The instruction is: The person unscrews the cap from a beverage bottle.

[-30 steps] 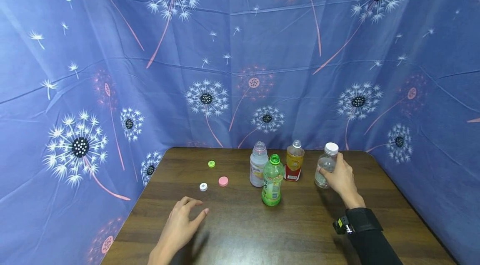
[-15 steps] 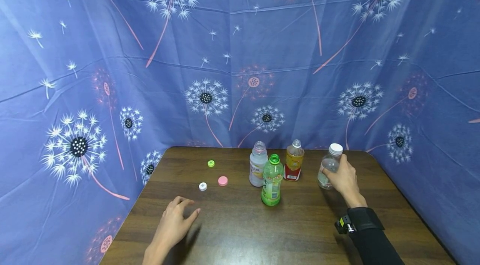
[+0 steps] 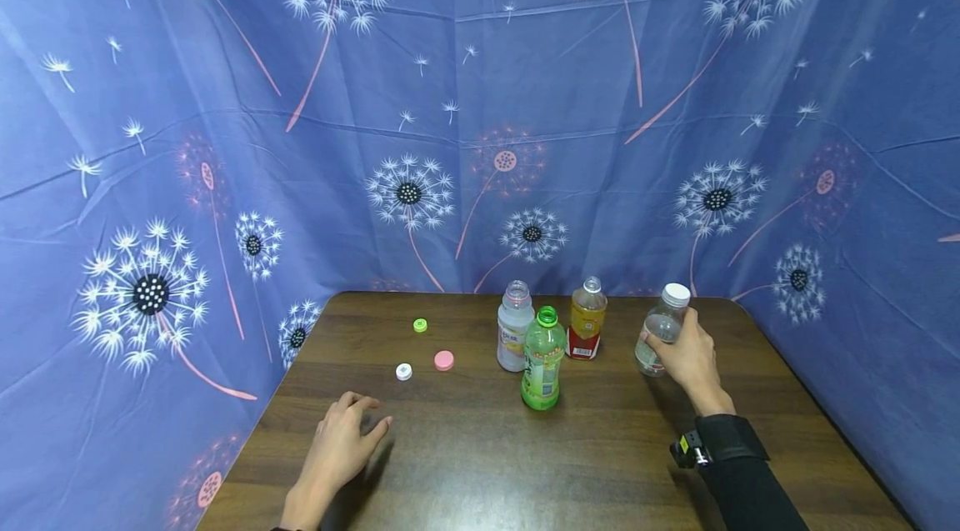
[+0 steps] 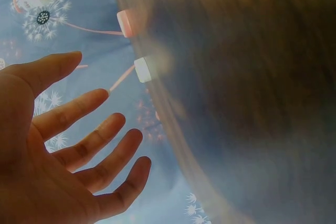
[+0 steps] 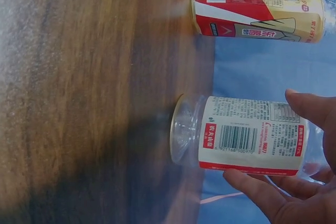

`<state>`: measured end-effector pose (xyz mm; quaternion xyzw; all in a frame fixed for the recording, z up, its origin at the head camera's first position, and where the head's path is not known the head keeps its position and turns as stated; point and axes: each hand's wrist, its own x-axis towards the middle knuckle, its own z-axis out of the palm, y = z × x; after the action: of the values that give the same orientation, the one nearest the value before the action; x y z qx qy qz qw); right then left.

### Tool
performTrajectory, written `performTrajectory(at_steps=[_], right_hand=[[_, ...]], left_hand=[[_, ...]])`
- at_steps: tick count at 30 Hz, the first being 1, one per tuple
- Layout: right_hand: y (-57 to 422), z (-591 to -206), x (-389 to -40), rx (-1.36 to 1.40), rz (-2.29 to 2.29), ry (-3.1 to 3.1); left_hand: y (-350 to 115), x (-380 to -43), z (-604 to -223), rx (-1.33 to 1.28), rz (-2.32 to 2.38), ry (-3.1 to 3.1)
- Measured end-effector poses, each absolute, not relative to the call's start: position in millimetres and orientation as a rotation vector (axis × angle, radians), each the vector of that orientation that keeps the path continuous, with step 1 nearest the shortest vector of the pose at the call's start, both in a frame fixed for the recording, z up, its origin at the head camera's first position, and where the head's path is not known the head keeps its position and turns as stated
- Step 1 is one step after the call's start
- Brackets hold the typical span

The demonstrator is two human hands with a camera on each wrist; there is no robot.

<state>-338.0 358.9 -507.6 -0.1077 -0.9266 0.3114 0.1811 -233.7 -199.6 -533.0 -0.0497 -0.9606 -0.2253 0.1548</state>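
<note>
My right hand [image 3: 692,358] grips a clear plastic bottle [image 3: 657,333] with a white cap on it, at the right of the table. The right wrist view shows thumb and fingers around its red-and-white label [image 5: 247,136]. My left hand [image 3: 335,441] hovers over the left part of the table, fingers spread and slightly bent, holding nothing. Just beyond it lie a white bottle cap [image 3: 403,372], a pink bottle cap [image 3: 444,361] and, farther back, a green bottle cap [image 3: 420,325].
Three uncapped bottles stand mid-table: a whitish one [image 3: 513,339], a green one [image 3: 543,368] in front, and a red-and-yellow labelled one [image 3: 586,326]. A blue dandelion-print curtain [image 3: 360,206] hangs behind the wooden table [image 3: 480,464].
My left hand has drawn back to the left, away from the caps. My right hand has shifted slightly rightward with the clear bottle. The other bottles and the loose caps stay in place.
</note>
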Motion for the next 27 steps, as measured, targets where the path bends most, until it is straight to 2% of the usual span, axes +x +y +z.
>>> performTrajectory(at_steps=[13,27], right_hand=[[364.3,-507.3,-323.3,-0.328,0.825,-2.638],[354.2,-459.6,-287.0,-0.283,0.758,-2.419]], left_hand=[[-205.8,-234.8,-532.6,-0.142,-0.707,-2.795],[-208.8,-233.1,-531.9,-0.14,-0.705,-2.781]])
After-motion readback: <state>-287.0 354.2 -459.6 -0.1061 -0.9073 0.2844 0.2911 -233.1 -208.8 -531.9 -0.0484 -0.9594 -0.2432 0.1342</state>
